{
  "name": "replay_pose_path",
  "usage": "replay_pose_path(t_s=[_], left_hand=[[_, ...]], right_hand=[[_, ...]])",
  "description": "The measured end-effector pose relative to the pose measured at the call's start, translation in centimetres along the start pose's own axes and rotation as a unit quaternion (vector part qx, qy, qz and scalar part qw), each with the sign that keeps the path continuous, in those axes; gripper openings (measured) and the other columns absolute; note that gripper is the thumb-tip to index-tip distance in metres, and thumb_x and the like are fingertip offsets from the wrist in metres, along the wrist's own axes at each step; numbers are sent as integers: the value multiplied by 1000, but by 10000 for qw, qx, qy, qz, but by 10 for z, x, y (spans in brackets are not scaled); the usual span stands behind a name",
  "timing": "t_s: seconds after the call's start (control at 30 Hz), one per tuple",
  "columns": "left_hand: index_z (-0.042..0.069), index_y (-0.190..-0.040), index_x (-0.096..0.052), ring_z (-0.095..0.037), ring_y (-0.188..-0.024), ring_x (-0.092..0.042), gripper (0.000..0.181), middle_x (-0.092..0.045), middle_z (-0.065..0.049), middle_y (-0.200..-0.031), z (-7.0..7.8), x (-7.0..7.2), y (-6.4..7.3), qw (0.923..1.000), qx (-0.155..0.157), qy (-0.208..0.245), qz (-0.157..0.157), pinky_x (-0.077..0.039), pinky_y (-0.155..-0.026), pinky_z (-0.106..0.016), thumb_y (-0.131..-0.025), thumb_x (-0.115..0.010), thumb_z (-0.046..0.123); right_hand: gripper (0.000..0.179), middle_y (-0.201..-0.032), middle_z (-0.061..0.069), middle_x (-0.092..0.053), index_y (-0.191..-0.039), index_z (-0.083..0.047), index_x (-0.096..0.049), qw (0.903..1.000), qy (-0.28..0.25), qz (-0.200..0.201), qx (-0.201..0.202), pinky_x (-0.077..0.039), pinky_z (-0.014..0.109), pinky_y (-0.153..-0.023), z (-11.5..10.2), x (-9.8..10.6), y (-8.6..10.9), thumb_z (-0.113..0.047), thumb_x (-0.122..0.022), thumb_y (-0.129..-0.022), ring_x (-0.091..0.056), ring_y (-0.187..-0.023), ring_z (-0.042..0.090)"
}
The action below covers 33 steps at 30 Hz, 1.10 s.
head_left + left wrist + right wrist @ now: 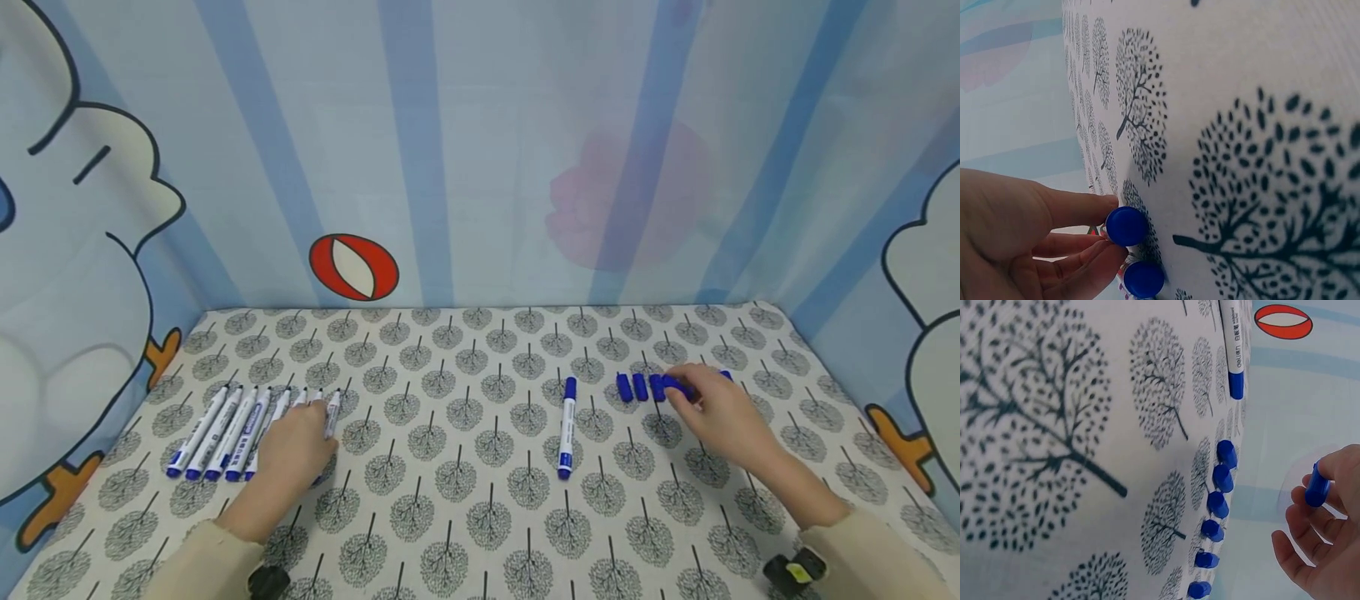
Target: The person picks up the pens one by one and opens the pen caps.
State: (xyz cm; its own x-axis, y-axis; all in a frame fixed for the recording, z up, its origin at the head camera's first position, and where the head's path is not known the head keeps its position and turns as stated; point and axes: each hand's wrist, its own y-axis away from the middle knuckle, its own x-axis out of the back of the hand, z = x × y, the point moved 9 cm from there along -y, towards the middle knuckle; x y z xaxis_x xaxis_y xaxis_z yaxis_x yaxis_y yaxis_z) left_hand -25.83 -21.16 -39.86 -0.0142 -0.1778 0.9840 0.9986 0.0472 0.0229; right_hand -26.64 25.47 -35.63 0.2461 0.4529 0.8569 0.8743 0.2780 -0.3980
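My left hand (pixel 294 446) is at the right end of a row of uncapped whiteboard markers (pixel 221 433) lying side by side. Its thumb and fingers pinch the last marker (pixel 333 410), whose blue end (pixel 1126 226) shows in the left wrist view beside the blue end of a neighbouring marker (pixel 1144 279). Over on the right, my right hand (pixel 716 417) pinches a blue marker cap (pixel 1317 486) between thumb and fingers, raised off the cloth. Several more blue caps (pixel 1213 530) stand out in a line near it, some hidden behind the hand in the head view.
One capped whiteboard marker (pixel 567 425) lies alone between the hands, its blue cap towards the back. A tree-patterned cloth (pixel 457 483) covers the table. Behind it hangs a striped backdrop (pixel 495 167) with cartoon prints, reaching round both sides.
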Motion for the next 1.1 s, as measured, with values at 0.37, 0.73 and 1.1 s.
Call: replay_pose_path(t_s=[0.37,0.73,1.1], left_hand=[[-9,-104,-57,-31,-61,-59,38,-63,-21,-86,-3,1,1,10000,29,-56,7,-49,-49,-40,-75,-71,11],[-9,-101,-58,-29,-58,-57,36,-63,-20,-81,-2,3,0,9997,-87,-172,150,-48,-47,-38,-75,-71,13],[-7,-109,-58,-30,-60,-57,43,-60,-26,-97,2,9,-2,9992,-130,-115,353,-48,-48,-39,-76,-72,16]], right_hand=[[24,-83,8,-55,-104,0,-63,9990,350,268,-22,-35,24,-53,16,9,2,-12,-64,-84,-45,-65,15],[26,-87,12,-59,-108,2,-59,9992,336,47,-228,-41,29,-55,32,8,1,-11,-62,-86,-53,-71,21],[26,-79,12,-61,-107,4,-56,9983,283,-12,-501,-38,24,-45,52,8,-1,-10,-60,-86,-50,-59,14]])
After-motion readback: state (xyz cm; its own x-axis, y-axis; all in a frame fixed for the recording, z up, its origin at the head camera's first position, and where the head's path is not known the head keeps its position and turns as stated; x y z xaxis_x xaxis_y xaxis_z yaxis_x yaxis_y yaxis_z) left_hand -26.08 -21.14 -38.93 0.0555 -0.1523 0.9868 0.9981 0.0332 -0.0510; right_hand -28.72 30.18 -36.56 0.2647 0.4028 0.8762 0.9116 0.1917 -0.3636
